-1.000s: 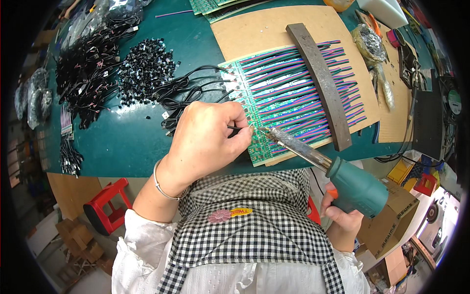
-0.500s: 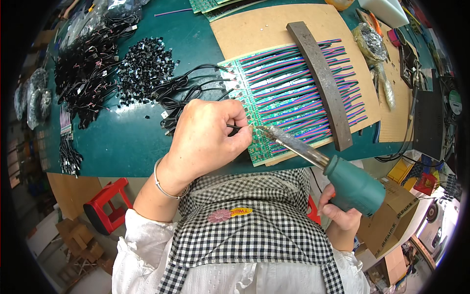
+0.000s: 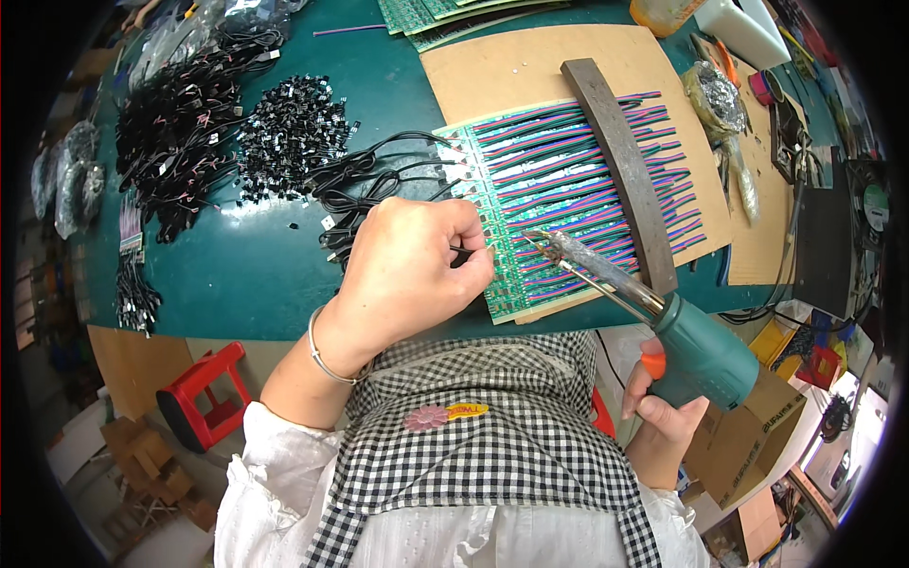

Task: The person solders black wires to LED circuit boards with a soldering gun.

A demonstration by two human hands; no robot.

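Note:
My left hand (image 3: pixel 402 260) is closed in a pinch on the end of a black cable (image 3: pixel 460 254), at the left edge of a green circuit board panel (image 3: pixel 508 284). The fingers partly hide that cable end. My right hand (image 3: pixel 668 412) grips a green soldering gun (image 3: pixel 705 350), whose orange trigger (image 3: pixel 653 364) shows by the fingers. Its metal tip points left over the board, a little right of my left fingertips and apart from them. Rows of multicoloured wires (image 3: pixel 559 194) run across the panel. A dark metal bar (image 3: pixel 620 170) lies across these wires.
Beneath the panel lies a brown cardboard sheet (image 3: pixel 483 71). On the green table (image 3: pixel 204 293), left of it, are a heap of small black connectors (image 3: pixel 294 137) and bundled black cables (image 3: pixel 175 142). More green boards (image 3: pixel 445 19) are at the back. A red stool (image 3: pixel 204 398) stands below.
The soldering gun has drawn back to the right, its tip moving away from my left fingertips. Its orange trigger has come into sight. My left hand keeps its pinch; the view has shifted slightly.

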